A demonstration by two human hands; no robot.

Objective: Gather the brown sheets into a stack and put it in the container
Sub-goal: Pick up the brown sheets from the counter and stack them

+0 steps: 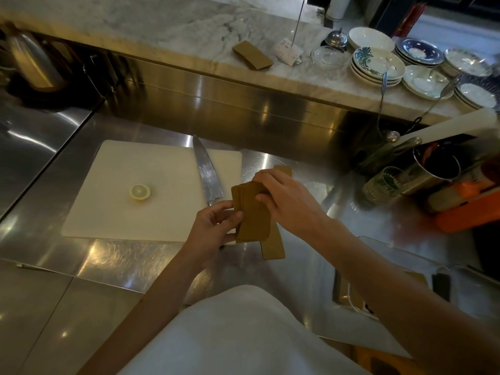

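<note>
A stack of brown sheets [253, 217] is held just above the steel counter at the centre. My left hand [213, 226] grips its left edge with thumb on top. My right hand [284, 201] pinches its far end from above. One loose brown sheet [273, 249] lies on the counter under the stack, and another [284, 170] pokes out beyond my right hand. More brown sheets [253, 55] rest on the marble ledge at the back. A clear container [400, 261] sits at the lower right, partly hidden by my right arm, with brown sheets [418, 277] inside.
A white cutting board [121, 212] holds a lemon half [139, 192] and a large knife [207, 174], close left of the stack. Stacked plates [378, 66] line the marble ledge. Metal canisters, a glass and an orange box [465, 212] crowd the right.
</note>
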